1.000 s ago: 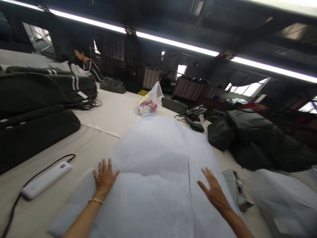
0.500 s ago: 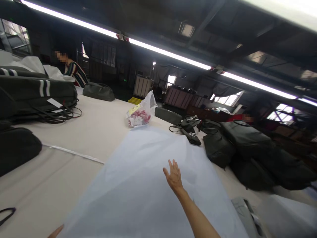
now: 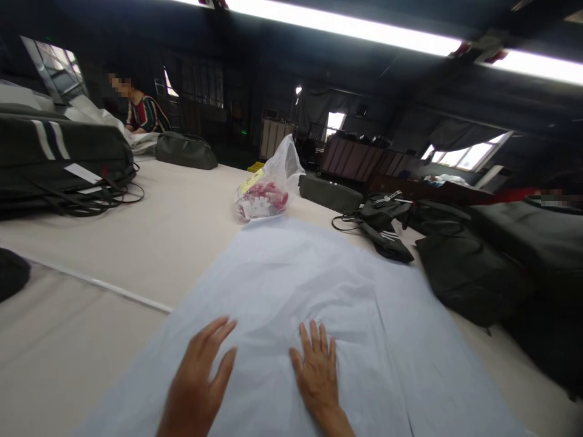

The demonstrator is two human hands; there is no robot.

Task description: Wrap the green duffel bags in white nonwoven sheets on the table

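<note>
A large pale bluish-white sheet (image 3: 282, 267), thin and slightly wrinkled, lies spread over the table in front of me. My right hand (image 3: 316, 370) rests flat on it, palm down, fingers spread. Over the sheet's left part is my left hand (image 3: 200, 370), thumb and fingers apart, holding nothing; whether it touches the sheet I cannot tell. Just past the sheet's far edge sits a clear plastic bag (image 3: 264, 197) with red and white items inside.
Dark green bags (image 3: 483, 267) crowd the right side, with smaller pouches (image 3: 385, 233) beside the sheet. At left lies a striped dark bag (image 3: 64, 158) with cords and a tag. A white strip (image 3: 104, 287) crosses the beige tabletop (image 3: 191, 200). A person (image 3: 143, 112) works at the far left.
My left hand has come in from the lower left edge over the sheet. My right hand has moved nearer to me and lies flat. The view has shifted, and the sheet shows more wrinkles.
</note>
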